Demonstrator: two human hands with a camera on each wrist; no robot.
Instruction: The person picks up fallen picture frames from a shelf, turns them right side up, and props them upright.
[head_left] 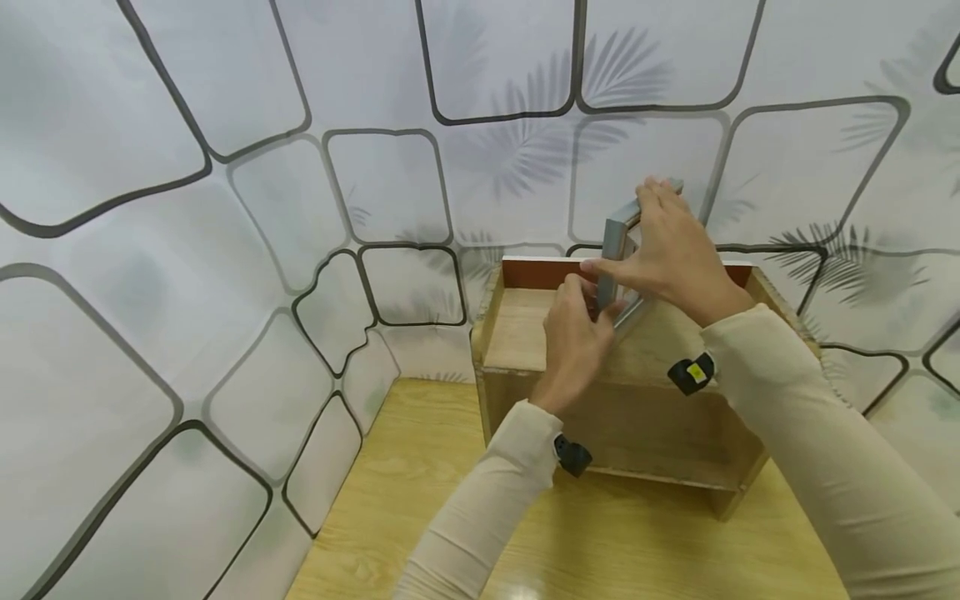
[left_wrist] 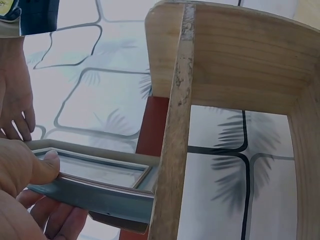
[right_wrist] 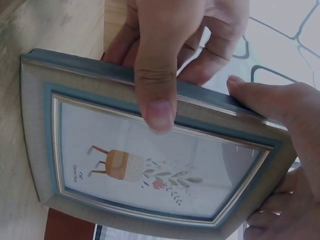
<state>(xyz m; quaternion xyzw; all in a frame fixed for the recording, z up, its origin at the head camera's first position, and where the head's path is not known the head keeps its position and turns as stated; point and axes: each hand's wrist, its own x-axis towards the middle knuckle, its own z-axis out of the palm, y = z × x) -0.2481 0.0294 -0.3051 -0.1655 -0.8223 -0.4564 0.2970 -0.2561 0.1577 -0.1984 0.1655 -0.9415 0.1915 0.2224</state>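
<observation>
A blue-grey picture frame [head_left: 611,242] stands nearly upright over the top board of a small wooden shelf [head_left: 517,325]. In the right wrist view the picture [right_wrist: 125,165] shows a potted plant on an orange-and-white stand. My left hand [head_left: 576,337] grips the frame's near side low down, thumb [right_wrist: 160,112] over the front and fingers behind. My right hand [head_left: 678,258] holds it higher up, with the thumb on the near side and the fingers over the upper edge. The frame's lower end is right at the board, partly hidden by the left hand.
The shelf has raised side panels [head_left: 780,304], a red-brown back strip [head_left: 540,273] and an open compartment [head_left: 652,425] below. It stands on a yellow wood-grain table [head_left: 420,467], close to patterned wall covering [head_left: 510,192] behind; more covers the left side.
</observation>
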